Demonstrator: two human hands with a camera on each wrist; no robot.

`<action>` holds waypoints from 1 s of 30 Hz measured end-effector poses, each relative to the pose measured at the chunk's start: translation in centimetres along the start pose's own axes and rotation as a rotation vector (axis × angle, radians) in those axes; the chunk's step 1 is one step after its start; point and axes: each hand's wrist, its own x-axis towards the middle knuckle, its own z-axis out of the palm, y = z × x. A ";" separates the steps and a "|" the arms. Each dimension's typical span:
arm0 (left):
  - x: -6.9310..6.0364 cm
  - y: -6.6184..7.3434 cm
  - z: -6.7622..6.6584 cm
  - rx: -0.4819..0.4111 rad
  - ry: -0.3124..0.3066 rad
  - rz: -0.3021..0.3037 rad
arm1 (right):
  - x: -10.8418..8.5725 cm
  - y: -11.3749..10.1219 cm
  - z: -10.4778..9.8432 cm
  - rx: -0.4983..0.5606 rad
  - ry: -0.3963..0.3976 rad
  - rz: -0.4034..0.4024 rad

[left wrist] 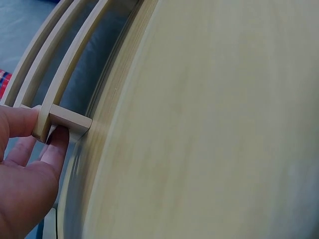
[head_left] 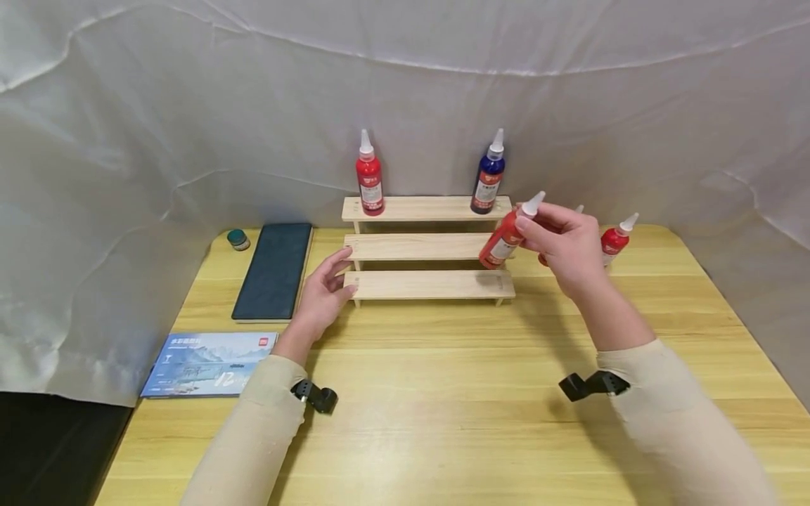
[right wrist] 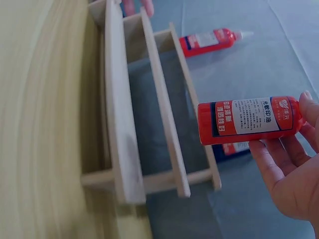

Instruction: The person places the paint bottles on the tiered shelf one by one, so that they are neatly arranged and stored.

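Note:
A three-tiered wooden rack (head_left: 424, 284) stands near the back of the table. My left hand (head_left: 321, 299) holds its left end, and in the left wrist view the thumb and fingers close around the end of a step. With my right hand (head_left: 569, 246) I grip a red bottle (right wrist: 249, 119) by its upper part; it tilts, white nozzle up, above the rack's right end. On the top tier, another red bottle (head_left: 370, 186) stands upright at the left and a dark blue bottle (head_left: 487, 186) at the right.
Right of the rack, a red bottle (head_left: 614, 244) stands on the table; one more is mostly hidden behind my right hand. On the left lie a dark notebook (head_left: 272, 274), a small green-lidded jar (head_left: 238, 239) and a blue flat box (head_left: 209, 364). Grey cloth (head_left: 430, 105) hangs behind.

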 end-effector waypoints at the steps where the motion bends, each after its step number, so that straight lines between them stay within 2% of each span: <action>1: -0.2 0.4 0.1 0.003 0.000 -0.003 | 0.1 -0.2 0.4 0.014 -0.005 -0.009; 5: -0.9 2.0 0.3 0.012 0.000 -0.001 | 0.7 -0.9 2.0 0.106 -0.037 -0.053; 9: -0.9 2.1 0.4 0.006 0.001 0.003 | 1.2 -1.6 3.5 0.179 -0.063 -0.085; 12: -0.5 1.3 0.3 -0.008 0.001 0.005 | 1.5 -2.0 4.6 0.234 -0.080 -0.096; 18: 0.4 -0.9 -0.1 -0.018 0.011 0.024 | 2.2 -2.9 6.4 0.192 -0.105 -0.070; 22: 0.4 -1.2 -0.1 -0.006 0.017 0.034 | 2.8 -3.3 7.7 0.157 -0.121 -0.046; 30: 0.3 -1.0 0.0 0.004 0.024 0.023 | 3.6 -3.3 9.7 0.138 -0.165 -0.065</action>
